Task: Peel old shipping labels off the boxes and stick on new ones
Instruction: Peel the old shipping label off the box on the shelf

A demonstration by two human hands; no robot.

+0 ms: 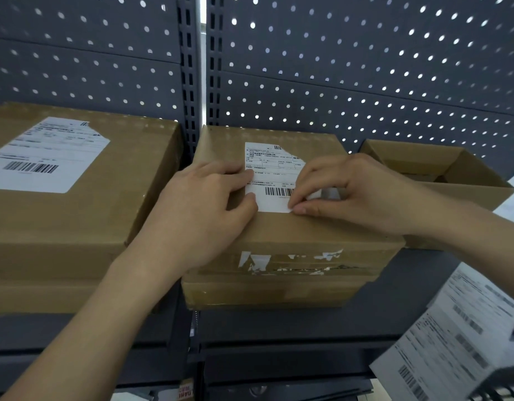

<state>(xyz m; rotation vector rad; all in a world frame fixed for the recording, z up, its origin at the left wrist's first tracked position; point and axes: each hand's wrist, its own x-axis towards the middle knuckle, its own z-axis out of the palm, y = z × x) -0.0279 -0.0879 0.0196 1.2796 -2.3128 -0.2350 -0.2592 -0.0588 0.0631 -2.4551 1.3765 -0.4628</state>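
Left hand [203,204] on label [271,173], lengthwise away

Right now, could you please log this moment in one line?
left hand presses label | right hand pinches label's lower right corner | middle box on shelf | torn scraps on its front

Three boxes [62,221] [302,235] [452,180], two stuck labels [44,154] [271,172], two hands [203,209] [351,192].

Your dark shelf [409,285] carries three cardboard boxes in a row. The wide box [76,221] sits left, the middle box [293,241] beside it, the open box [441,169] right.
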